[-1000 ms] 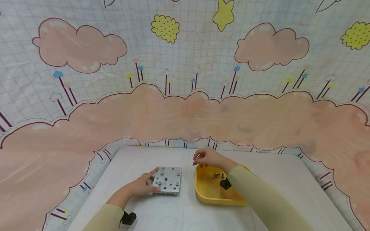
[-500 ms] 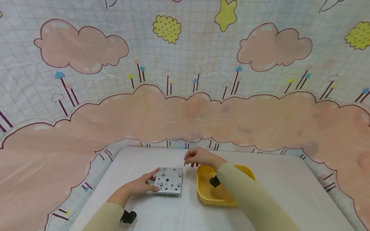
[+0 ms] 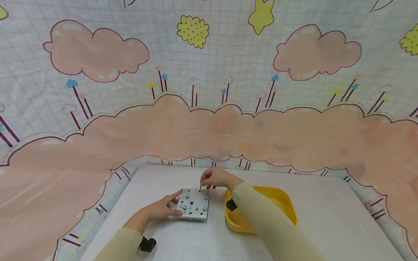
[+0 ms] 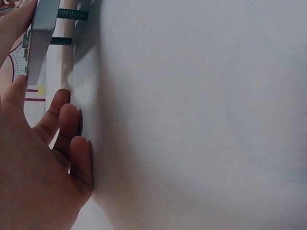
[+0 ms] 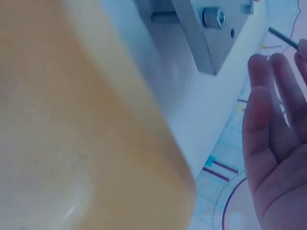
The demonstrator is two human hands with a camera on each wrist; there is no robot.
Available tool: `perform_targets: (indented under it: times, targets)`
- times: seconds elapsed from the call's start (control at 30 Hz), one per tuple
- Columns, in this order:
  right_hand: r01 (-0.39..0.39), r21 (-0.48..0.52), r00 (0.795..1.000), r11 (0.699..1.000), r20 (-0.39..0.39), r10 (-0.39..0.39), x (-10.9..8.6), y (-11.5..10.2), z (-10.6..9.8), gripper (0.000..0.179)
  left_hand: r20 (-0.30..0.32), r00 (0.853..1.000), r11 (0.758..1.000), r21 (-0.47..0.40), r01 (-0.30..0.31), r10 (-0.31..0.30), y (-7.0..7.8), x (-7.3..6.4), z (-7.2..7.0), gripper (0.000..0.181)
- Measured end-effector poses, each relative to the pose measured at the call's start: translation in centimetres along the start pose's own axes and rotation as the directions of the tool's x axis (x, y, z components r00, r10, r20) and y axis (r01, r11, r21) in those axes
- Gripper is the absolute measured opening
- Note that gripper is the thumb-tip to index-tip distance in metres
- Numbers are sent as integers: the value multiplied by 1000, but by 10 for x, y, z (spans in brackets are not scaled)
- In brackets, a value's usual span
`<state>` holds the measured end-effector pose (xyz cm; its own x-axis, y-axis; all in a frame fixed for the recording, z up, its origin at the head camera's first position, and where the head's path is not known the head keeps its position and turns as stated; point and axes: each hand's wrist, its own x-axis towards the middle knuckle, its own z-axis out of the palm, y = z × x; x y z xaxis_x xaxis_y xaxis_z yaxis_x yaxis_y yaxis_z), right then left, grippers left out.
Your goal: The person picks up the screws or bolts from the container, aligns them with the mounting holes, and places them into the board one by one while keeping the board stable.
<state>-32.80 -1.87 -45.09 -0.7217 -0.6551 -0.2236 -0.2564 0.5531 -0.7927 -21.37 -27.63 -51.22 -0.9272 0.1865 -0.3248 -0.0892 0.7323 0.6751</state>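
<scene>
A square silver metal plate (image 3: pixel 196 200) with holes and several socket-head bolts stands raised off the table on bolt shanks, their threads (image 4: pixel 72 14) showing in the left wrist view. My left hand (image 3: pixel 160 208) holds its left side, index finger at the far corner and thumb at the near corner; the other fingers rest by the cloth. My right hand (image 3: pixel 216 178) pinches a thin metal screw (image 5: pixel 282 37), pointing down, over the plate's far right hole. Its head is hidden in the fingers. In the head view I cannot tell whether the tip touches the plate.
A yellow tray (image 3: pixel 289 206) stands right of the plate, under my right forearm, which hides part of its inside. White cloth (image 3: pixel 169 239) covers the table. A patterned curtain (image 3: pixel 228 134) hangs behind the far edge.
My right hand has moved left from above the tray's far left corner to the plate's far right corner, carrying the screw. The left hand has kept its hold on the plate.
</scene>
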Motion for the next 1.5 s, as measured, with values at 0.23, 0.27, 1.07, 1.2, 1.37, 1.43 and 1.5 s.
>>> perform_targets:
  times: [0.23,0.27,1.07,1.2,1.37,1.43,1.5]
  targets:
    - [-57,-37,998,998,-40,55,4,-6,9,4,3,1000,1000,8,0,0,-1,2,0,97]
    - [-65,-42,997,997,-44,63,4,-6,10,4,3,1000,1000,7,3,-3,-1,2,0,97]
    - [-104,-116,993,988,-59,97,12,0,18,6,21,1000,1000,4,-7,7,3,0,0,97]
    - [-95,-145,995,985,-51,88,10,-1,17,7,5,1000,1000,5,0,0,3,0,-1,96]
    - [-93,-195,995,976,-45,86,12,-1,18,8,-1,1000,1000,13,5,-5,1,0,-1,96]
    - [-101,-211,995,972,-43,94,12,-1,19,9,-3,1000,1000,12,6,-6,1,0,-1,96]
    - [-104,-217,994,971,-41,97,12,-2,19,8,-2,1000,1000,7,7,-7,0,0,-1,96]
